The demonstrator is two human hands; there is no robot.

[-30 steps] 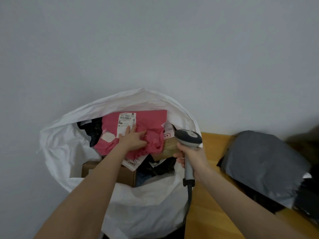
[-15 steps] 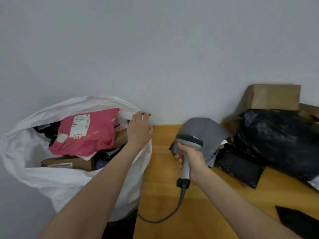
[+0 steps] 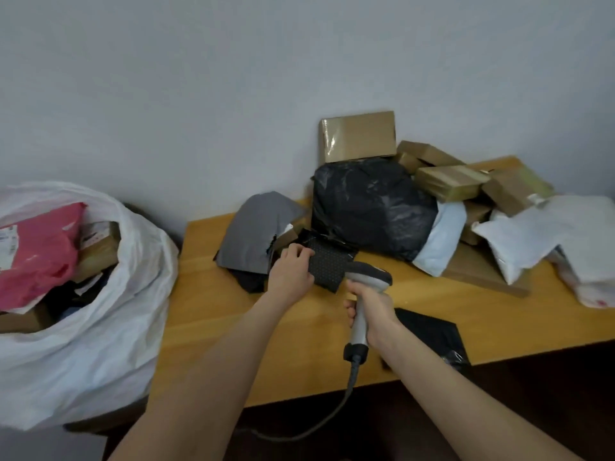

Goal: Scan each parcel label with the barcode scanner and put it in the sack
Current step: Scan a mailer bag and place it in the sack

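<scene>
Single head-worn view, looking forward and down, close over wooden table [image 3: 206, 307]

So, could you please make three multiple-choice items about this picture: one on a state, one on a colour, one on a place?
1. What does the right hand do?
A. hangs empty
B. grips the barcode scanner
C. lies flat with straight fingers

2. What colour is the dotted parcel that the left hand touches?
A. black
B. pink
C. white

3. Where is the pink parcel?
A. in the left hand
B. in the white sack
C. in the right hand

Answers:
1 B, as the fingers curl round the scanner's handle.
2 A, as the parcel is dark with small pale dots.
3 B, as it lies on top of the other parcels inside the open sack, far from both hands.
</scene>
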